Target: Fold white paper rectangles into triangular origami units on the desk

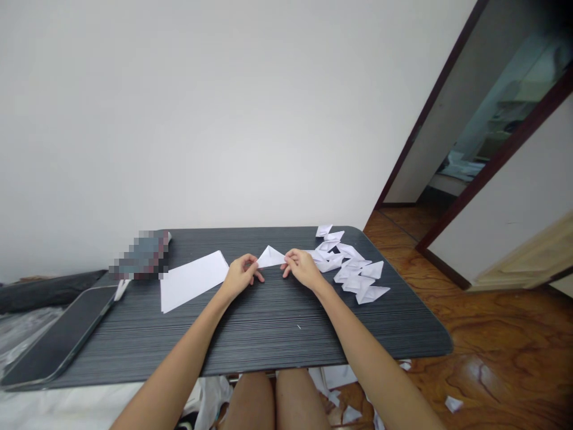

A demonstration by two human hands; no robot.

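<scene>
A folded white paper triangle is held just above the dark table, its point facing away from me. My left hand pinches its left corner between thumb and fingers. At the opposite corner my right hand pinches it the same way. Left of my left hand lies a stack of white paper sheets. Several folded paper pieces, pointed at both ends, lie in a loose pile to the right of my right hand.
The dark wood-grain table stands against a white wall. A blurred-out object and a black flat panel are at the left. Paper scraps lie on the wooden floor. A doorway is at the right.
</scene>
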